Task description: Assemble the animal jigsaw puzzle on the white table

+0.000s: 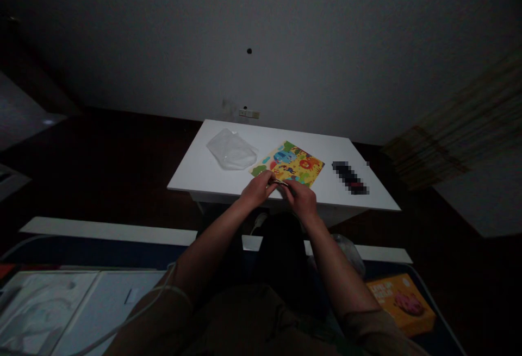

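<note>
My left hand (258,188) and my right hand (300,202) meet above the near edge of a colourful jungle-animal picture puzzle (290,163). Both pinch a small flat piece (279,182) between their fingertips, and it is too small and dim to identify exactly. The puzzle lies flat on a white table (204,176), with my hands partly covering its near corner. A crumpled transparent plastic bag (231,149) lies to its left, beyond my left hand.
A pixelated dark object (349,178) lies on the table's right side. A wall socket panel (249,113) sits behind the table. An orange box (402,304) lies low at the right, and a white flat package (77,312) lies low at the left.
</note>
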Motion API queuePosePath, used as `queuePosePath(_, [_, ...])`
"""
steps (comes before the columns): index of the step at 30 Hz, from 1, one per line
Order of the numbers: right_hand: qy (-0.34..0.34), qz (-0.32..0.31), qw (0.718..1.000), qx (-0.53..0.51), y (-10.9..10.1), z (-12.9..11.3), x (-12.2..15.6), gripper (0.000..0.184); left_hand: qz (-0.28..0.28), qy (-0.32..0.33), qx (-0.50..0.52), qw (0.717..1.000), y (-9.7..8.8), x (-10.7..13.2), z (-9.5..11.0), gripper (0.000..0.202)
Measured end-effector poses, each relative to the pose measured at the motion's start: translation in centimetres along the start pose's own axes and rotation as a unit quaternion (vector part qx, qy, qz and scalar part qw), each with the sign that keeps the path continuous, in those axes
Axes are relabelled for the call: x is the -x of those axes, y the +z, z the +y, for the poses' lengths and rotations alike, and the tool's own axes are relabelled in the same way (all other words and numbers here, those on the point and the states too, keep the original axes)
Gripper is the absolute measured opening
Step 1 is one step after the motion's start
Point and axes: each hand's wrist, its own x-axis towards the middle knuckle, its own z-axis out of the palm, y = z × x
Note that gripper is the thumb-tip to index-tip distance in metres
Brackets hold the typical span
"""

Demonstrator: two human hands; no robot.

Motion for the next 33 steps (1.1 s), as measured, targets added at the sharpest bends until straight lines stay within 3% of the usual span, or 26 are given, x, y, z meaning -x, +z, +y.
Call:
queuePosePath(3, [0.026, 0.057, 0.998, 0.004, 0.1, 0.1, -0.1, 0.033, 0.028, 0.008, -0.05, 0.998, -0.6, 0.5, -0.2, 0.037])
queuePosePath(5, [0.05, 0.074, 0.996, 0.017, 0.1, 0.2, 0.2, 0.036, 0.016, 0.035, -0.101, 0.994, -1.0, 1.1, -0.5, 0.051])
queuePosePath(9, [0.09, 0.039, 0.992, 0.078, 0.0, 0.5, 1.7, 0.037, -0.037, 0.049, -0.149, 0.987, -1.1, 2.3, -0.9, 0.054])
queuePosePath(13, [0.092, 0.019, 0.988, 0.124, -0.3, 1.5, 2.5, 0.039, -0.044, 0.071, -0.151, 0.985, -0.6, 2.9, -0.3, 0.057])
queuePosePath(16, [0.088, 0.014, 0.986, 0.138, -0.9, 2.5, 2.4, 0.04, -0.045, 0.086, -0.167, 0.981, -0.3, 3.1, 0.5, 0.053])
queuePosePath(20, [0.047, 0.024, 0.996, 0.079, -1.8, 2.9, 2.2, 0.039, -0.055, 0.092, -0.21, 0.972, 0.0, 2.9, 1.7, 0.039])
queuePosePath(26, [0.056, 0.039, 0.998, -0.005, -1.5, 1.5, 2.9, 0.038, -0.045, 0.107, -0.203, 0.972, -0.4, 2.4, 2.1, 0.027])
queuePosePath(33, [0.045, 0.013, 0.998, -0.033, -0.7, 0.5, 2.6, 0.035, -0.047, 0.093, -0.207, 0.973, -0.6, 2.0, 2.2, 0.017])
